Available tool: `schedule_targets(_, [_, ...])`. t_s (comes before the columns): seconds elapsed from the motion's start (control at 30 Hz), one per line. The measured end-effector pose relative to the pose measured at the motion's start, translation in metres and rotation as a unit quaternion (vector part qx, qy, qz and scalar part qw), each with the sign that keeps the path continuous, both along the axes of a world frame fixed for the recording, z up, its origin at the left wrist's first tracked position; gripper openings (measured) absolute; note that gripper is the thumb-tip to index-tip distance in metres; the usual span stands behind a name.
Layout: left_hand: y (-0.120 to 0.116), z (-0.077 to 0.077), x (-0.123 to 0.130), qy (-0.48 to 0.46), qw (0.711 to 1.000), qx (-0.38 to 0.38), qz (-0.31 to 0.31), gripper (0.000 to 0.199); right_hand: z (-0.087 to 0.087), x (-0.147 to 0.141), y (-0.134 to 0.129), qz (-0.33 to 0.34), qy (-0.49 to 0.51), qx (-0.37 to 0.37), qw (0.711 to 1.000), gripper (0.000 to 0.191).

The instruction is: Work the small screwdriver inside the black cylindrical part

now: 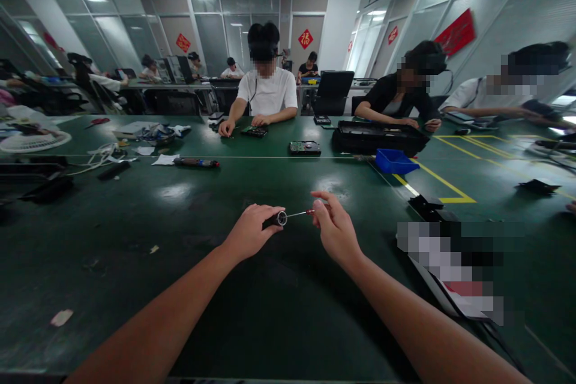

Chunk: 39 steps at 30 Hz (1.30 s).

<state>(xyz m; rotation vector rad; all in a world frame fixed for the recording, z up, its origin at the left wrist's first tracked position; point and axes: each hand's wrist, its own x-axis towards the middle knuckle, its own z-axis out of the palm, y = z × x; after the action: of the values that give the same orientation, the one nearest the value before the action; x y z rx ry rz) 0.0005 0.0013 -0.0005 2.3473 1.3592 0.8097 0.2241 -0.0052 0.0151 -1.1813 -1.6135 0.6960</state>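
Note:
My left hand (252, 229) is closed around a small black cylinder (281, 218) whose round, silver-rimmed end faces right. My right hand (333, 229) pinches the red handle of a thin screwdriver (299, 213), its index finger partly raised. The metal shaft points left and its tip reaches the rimmed end of the cylinder; whether it is inside or only against the rim I cannot tell. Both hands are held over the green table (261, 318), and my fingers hide most of the cylinder and of the screwdriver's handle.
A dark pen-like tool (197, 162) lies ahead to the left. A hard drive (305, 147), a blue bin (395, 162) and a long black case (380, 137) are farther off. Partly blurred papers (463, 288) lie at right. Across the table a person (269, 93) works.

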Motion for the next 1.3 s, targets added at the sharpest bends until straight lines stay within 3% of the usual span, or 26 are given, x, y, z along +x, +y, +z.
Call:
schedule_targets(0.1, [0.000,0.001,0.000,0.000,1.000,-0.009,0.001,0.038,0.000,0.000,0.001,-0.016,-0.001,-0.010,1.000,0.032])
schedule_targets(0.43, [0.000,0.000,-0.001,-0.009,1.000,-0.021,0.018,0.042,-0.008,-0.006,0.010,0.018,0.182,-0.044,0.982,0.030])
schedule_targets(0.6, [0.003,-0.001,-0.002,-0.017,1.000,-0.007,-0.002,0.041,-0.011,-0.010,0.013,0.001,0.288,-0.097,0.953,0.034])
schedule_targets(0.77, [0.003,0.003,0.000,0.019,0.999,-0.016,-0.025,0.038,-0.008,-0.007,0.016,0.036,0.358,-0.187,0.914,0.033])
schedule_targets(0.97, [0.001,0.002,0.001,0.031,0.999,-0.030,-0.011,0.040,-0.010,-0.002,0.017,-0.024,0.283,-0.097,0.954,0.030])
schedule_targets(1.13, [0.000,0.001,-0.001,0.017,0.999,-0.029,0.000,0.042,-0.008,-0.003,0.012,-0.003,0.189,-0.052,0.981,0.031])
schedule_targets(1.3, [0.000,0.002,-0.002,0.013,1.000,-0.026,0.003,0.042,-0.005,-0.005,0.008,-0.015,0.149,-0.033,0.988,0.031])
